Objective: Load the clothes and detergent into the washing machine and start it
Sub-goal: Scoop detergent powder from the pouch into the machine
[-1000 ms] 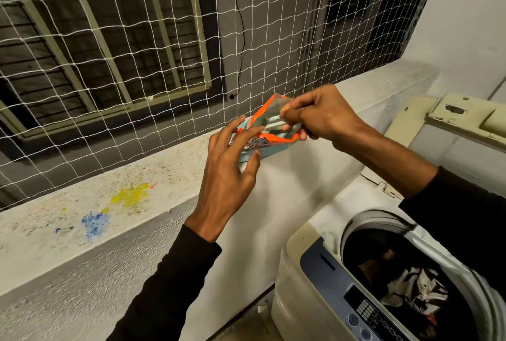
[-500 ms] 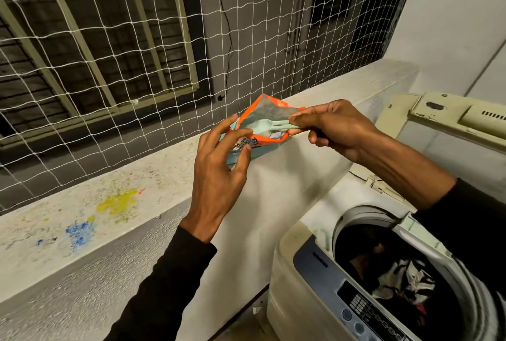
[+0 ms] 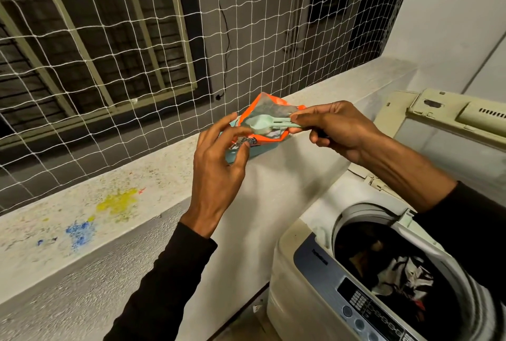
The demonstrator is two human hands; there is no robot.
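Above the ledge, the pouch is pinched by the left hand, while the scoop is gripped by the right hand at its mouth. Detergent may be spilled outside the washer if the scoop is tilted; clothes are already loaded.

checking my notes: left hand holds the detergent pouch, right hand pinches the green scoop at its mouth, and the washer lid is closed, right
Not quite: the washing machine lid is open. The head view shows the drum uncovered with clothes inside. The rest holds: the left hand holds the detergent pouch, and the right hand pinches the green scoop at its mouth.
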